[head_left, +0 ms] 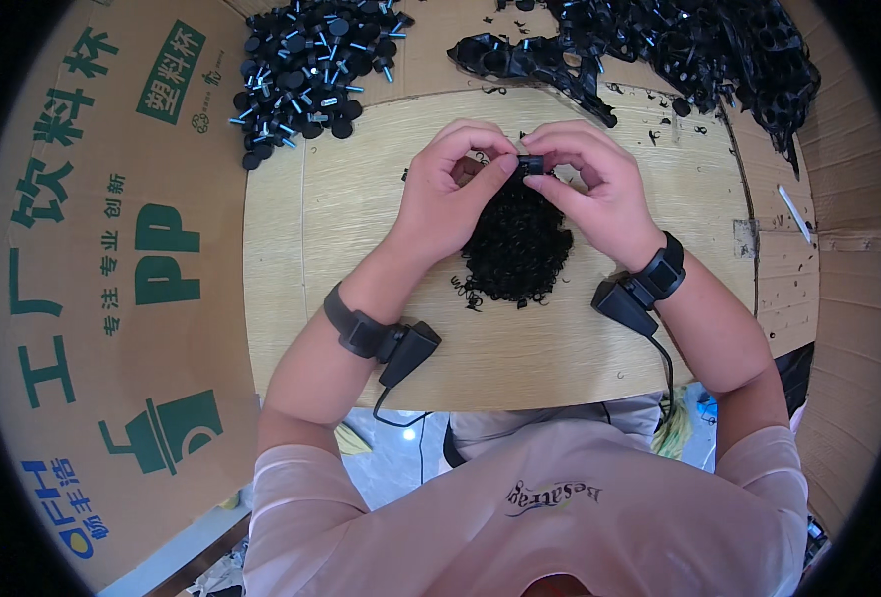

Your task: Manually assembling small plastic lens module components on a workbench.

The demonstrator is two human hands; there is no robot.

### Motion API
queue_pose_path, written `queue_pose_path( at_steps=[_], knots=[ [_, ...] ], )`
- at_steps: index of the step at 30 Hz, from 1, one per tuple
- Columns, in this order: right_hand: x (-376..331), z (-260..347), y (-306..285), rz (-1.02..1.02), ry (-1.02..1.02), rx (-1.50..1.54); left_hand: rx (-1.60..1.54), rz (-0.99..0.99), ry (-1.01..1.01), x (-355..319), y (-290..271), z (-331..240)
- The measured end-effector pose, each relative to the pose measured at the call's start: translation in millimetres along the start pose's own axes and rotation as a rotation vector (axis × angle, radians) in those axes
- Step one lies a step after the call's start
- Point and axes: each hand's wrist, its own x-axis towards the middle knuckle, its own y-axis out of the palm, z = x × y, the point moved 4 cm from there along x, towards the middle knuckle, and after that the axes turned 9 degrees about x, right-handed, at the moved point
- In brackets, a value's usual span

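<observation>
Small black piece point(531, 165), pinched by left fingers point(480, 139) and right fingers point(572, 143), over black curly scraps point(516, 244).

Tabletop point(311, 239): pale wood-grain, front edge curved, cardboard point(425, 55) along the back and a cardboard strip point(781, 284) on the right. Mid-table: heap of curly black shavings point(517, 249), strays around it. Back left: pile of black round-headed bolts point(306, 75), shanks bluish metal. Back right: tangled black plastic pieces point(679, 50), small crumbs nearby. White pen-like stick point(794, 213) on the right strip.
</observation>
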Motion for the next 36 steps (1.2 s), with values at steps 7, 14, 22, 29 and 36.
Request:
queue_pose_path(
  at_steps=[7,14,22,29,36],
  knots=[
    [-3.7,-14.7,-4.9,-0.132,0.286,0.320,0.063,-0.045,0.063,-1.7,-0.9,-4.1],
    [-3.1,-16.9,-8.1,-0.114,0.303,0.476,-0.057,0.081,-0.018,-3.4,-0.5,-5.8],
    [-4.2,-12.7,-3.1,-0.087,0.249,0.455,-0.184,0.067,-0.036,-6.3,3.3,-3.6],
    [-4.3,-10.2,-0.5,-0.007,0.182,0.348,-0.275,0.065,-0.134,-5.0,0.0,-1.6],
    [-3.4,-7.6,0.6,0.013,0.038,0.141,-0.218,0.045,-0.131,-4.8,1.6,2.3]
  ],
)
